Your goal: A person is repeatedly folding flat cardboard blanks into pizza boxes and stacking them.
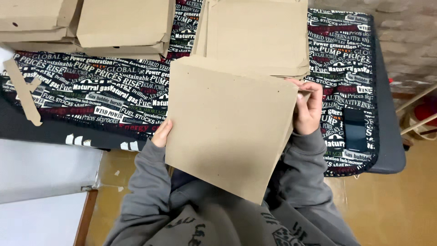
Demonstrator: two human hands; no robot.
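I hold a flat brown paper bag (227,127) up in front of my chest, over the table's near edge. My left hand (161,133) grips its left edge, mostly hidden behind the paper. My right hand (308,105) pinches its upper right corner, fingers curled over the edge. Grey sleeves cover both arms. Just beyond the bag lies a stack of the same brown paper bags (259,32) on a black cloth printed with white and red lettering (104,91).
More piled brown bags (86,25) sit at the far left of the table. A brown paper strip (20,91) lies on the cloth at left. A white box (41,168) stands beside me at lower left. Wooden chair parts (416,114) show at right.
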